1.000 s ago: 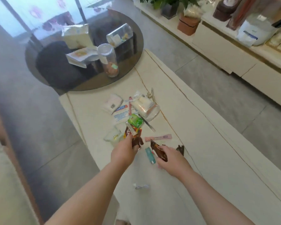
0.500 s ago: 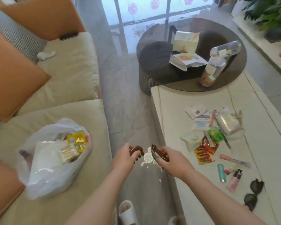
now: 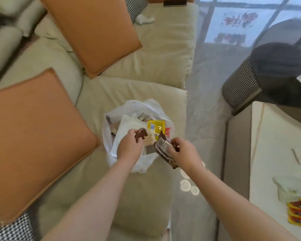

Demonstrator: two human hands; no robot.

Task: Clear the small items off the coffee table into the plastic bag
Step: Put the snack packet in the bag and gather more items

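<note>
Over the plastic bag [image 3: 137,108] on the sofa: your left hand [image 3: 129,146] grips a brown clip [image 3: 140,133]; your right hand [image 3: 182,152] pinches a brown wrapper [image 3: 163,148]

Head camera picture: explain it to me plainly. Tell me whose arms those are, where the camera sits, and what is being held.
No machine here: a person wears one camera on the head, looking down at their own arms. The left hand grips a small brown item. The right hand holds a dark brown wrapper. Both hover over an open white plastic bag lying on a beige sofa, already holding a yellow packet. At right, the coffee table carries more packets.
</note>
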